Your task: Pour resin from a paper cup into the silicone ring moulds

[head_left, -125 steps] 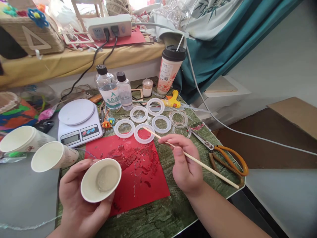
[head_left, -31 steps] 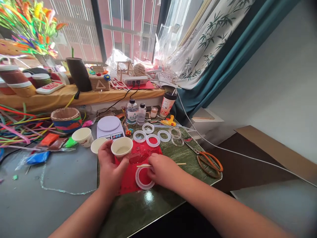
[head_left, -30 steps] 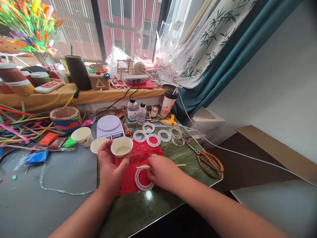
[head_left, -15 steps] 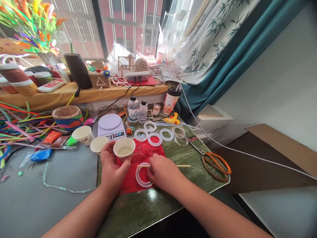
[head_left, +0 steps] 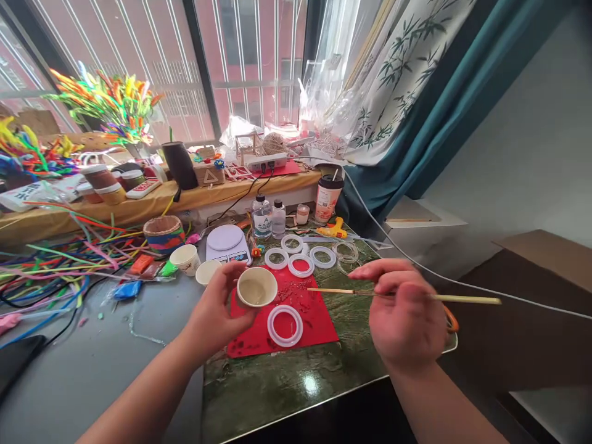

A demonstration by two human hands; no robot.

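L hand (head_left: 221,311) holds paper cup (head_left: 257,283), liquid (head_left: 254,294) prob not used up; R hand (head_left: 407,317) grips stick (head_left: 330,290); can't tell if nearest ring (head_left: 285,342) is filled yet tbh

Left hand (head_left: 218,317) and right hand (head_left: 409,324) both bare throughout. Left forearm (head_left: 150,379) and right forearm (head_left: 441,401) likewise uncovered along their whole visible length, smooth in outline, each tapering towards the hand.

We have front ring (head_left: 300,327) on sheet (head_left: 320,327), scale (head_left: 225,237) back-left of it, glue gun (head_left: 335,229) back-right, drink cup (head_left: 326,200) behind gun.
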